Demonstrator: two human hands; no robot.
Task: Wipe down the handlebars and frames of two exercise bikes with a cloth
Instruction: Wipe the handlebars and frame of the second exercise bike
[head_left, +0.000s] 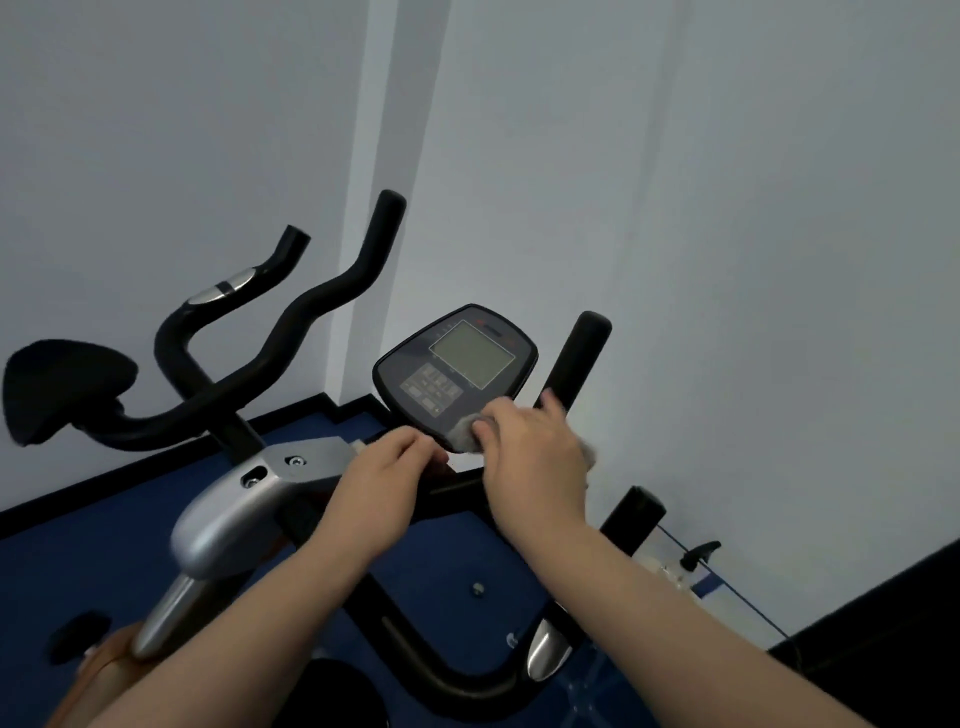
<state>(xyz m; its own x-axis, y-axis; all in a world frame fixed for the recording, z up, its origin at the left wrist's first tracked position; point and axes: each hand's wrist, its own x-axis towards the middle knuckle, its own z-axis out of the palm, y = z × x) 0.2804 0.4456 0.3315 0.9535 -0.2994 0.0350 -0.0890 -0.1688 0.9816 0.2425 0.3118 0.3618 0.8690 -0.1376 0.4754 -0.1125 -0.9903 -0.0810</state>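
Note:
Two exercise bikes stand side by side against a white wall. The near bike has a black console (457, 371) with a grey screen and black handlebars (576, 358). My right hand (530, 452) grips a grey cloth (462, 431) and presses it on the console's lower edge. My left hand (387, 470) rests with curled fingers on the bar just under the console. The far bike shows curved black handlebars (311, 306), a black pad (62, 384) and a silver frame cover (234, 514).
Blue floor (441, 566) with a black skirting runs along the wall. A spray bottle (696, 561) stands at the right behind a black grip end (636, 514). A dark surface fills the lower right corner.

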